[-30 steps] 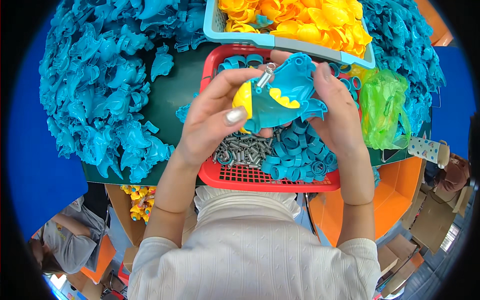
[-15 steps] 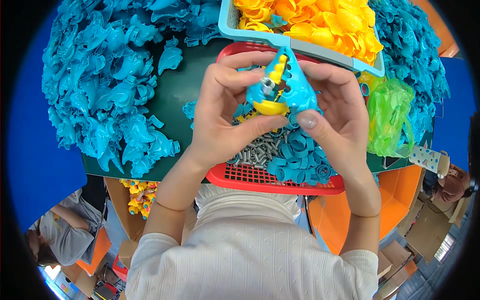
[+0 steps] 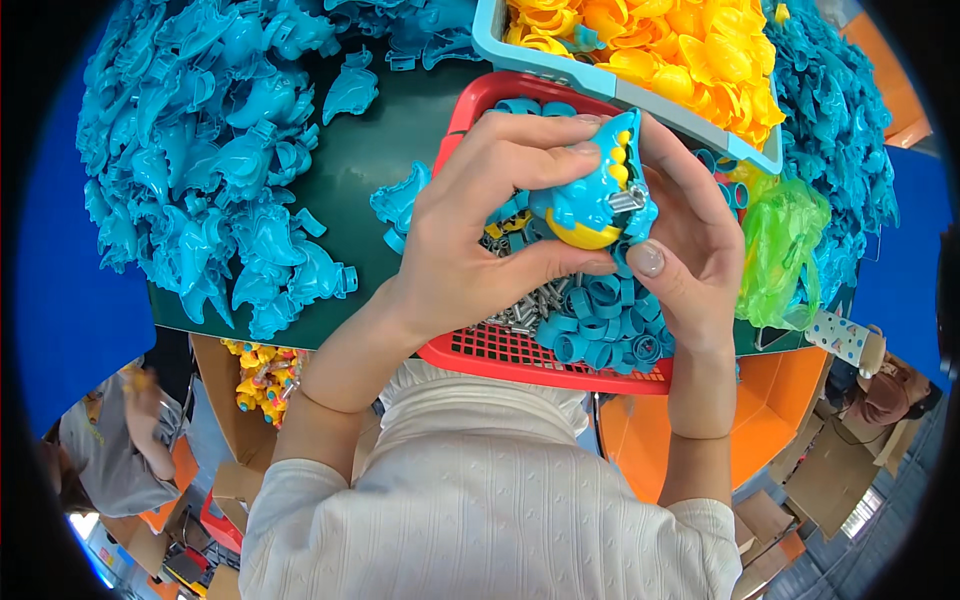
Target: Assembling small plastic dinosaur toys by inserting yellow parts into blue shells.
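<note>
Over the red basket [image 3: 535,376], a hollow blue plastic toy shell [image 3: 578,200] with a yellow underside is held between both hands. Along its open edge runs a row of yellow knobs, and a silver metal pin sticks out below them. My left hand [image 3: 475,215] pinches the shell, with fingers over the top and thumb beneath. My right hand [image 3: 705,250] curls round the right edge, its thumb at the lower side; its fingertips are partly hidden behind the shell. Beneath my hands the basket contains small silver metal pins [image 3: 522,312] and blue plastic rings [image 3: 605,325].
Blue shell parts [image 3: 200,140] lie heaped at left, with another heap [image 3: 835,130] at right. A blue-grey crate [image 3: 625,92] of yellow pieces stands behind the basket. A green plastic bag [image 3: 785,250] lies at right. Another person [image 3: 115,440] sits at lower left.
The toy shell has turned, bringing its blue side and yellow underside into view, and has moved slightly right. My left hand has shifted right with it. Both hands still hold it.
</note>
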